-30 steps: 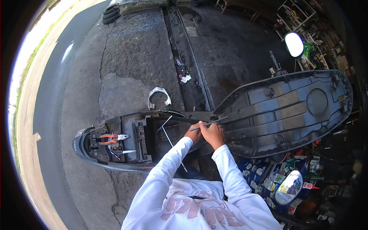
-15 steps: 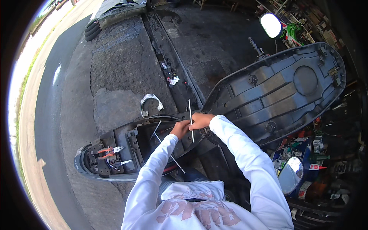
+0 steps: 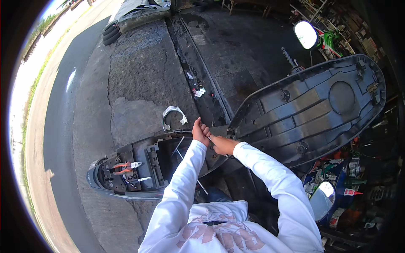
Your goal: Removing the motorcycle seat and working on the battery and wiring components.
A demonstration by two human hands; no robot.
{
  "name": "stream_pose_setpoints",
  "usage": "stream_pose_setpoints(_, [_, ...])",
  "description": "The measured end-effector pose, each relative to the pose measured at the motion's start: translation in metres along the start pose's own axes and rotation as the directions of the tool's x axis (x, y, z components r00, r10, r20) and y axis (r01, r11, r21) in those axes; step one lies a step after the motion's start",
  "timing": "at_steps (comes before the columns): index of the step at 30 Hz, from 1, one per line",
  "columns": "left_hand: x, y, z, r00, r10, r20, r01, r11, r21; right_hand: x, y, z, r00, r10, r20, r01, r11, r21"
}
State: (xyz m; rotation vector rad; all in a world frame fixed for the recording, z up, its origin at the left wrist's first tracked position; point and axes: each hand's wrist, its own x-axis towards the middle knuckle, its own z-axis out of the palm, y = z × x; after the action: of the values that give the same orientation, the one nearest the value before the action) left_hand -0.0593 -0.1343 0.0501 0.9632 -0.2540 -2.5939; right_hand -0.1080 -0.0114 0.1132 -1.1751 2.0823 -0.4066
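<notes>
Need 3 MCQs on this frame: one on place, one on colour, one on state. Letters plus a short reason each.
1. Where do the pliers lie?
A. at the scooter's tail end
B. on the pavement
C. on the raised seat

2. What colour are the plier handles?
A. blue
B. orange-red
C. green

3. How is the scooter seat set?
A. shut flat
B. taken off, lying on the road
C. tipped up, underside showing

Answers:
1 A, they rest on the rear body, left of both hands.
2 B, the handles show orange-red against the dark plastic.
3 C, the ribbed underside faces the camera, hinged up to the right.
</notes>
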Motion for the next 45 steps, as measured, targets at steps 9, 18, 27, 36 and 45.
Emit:
stream_pose_setpoints(9, [-0.102, -0.058, -0.028, 0.973, 0.222, 0.057, -0.178, 0.890, -0.419, 0.012, 0.022, -0.048, 0.652, -0.555, 0.517, 0.707, 0.198, -0.679])
stream_pose_setpoints(18, [-0.116, -0.085, -0.029, 0.985, 0.130, 0.116, -0.084, 0.937, -0.340, 0.036, 0.025, -0.042, 0.844, -0.510, 0.165, 0.365, 0.323, -0.873])
stream_pose_setpoints(27, [-0.117, -0.060, -0.058, 0.993, 0.086, 0.075, -0.113, 0.810, 0.576, -0.004, -0.016, 0.055, 0.914, 0.269, -0.302, -0.068, 0.839, 0.540])
stream_pose_setpoints(36, [-0.095, -0.064, -0.065, 0.871, 0.251, 0.423, -0.464, 0.136, 0.875, 0.017, -0.005, 0.054, 0.691, 0.483, -0.538, -0.370, 0.875, 0.311])
stream_pose_setpoints(45, [-0.093, 0.023, 0.033, 0.630, -0.002, 0.777, -0.473, -0.794, 0.382, 0.008, -0.006, 0.017, 0.778, 0.303, -0.551, -0.402, 0.913, -0.066])
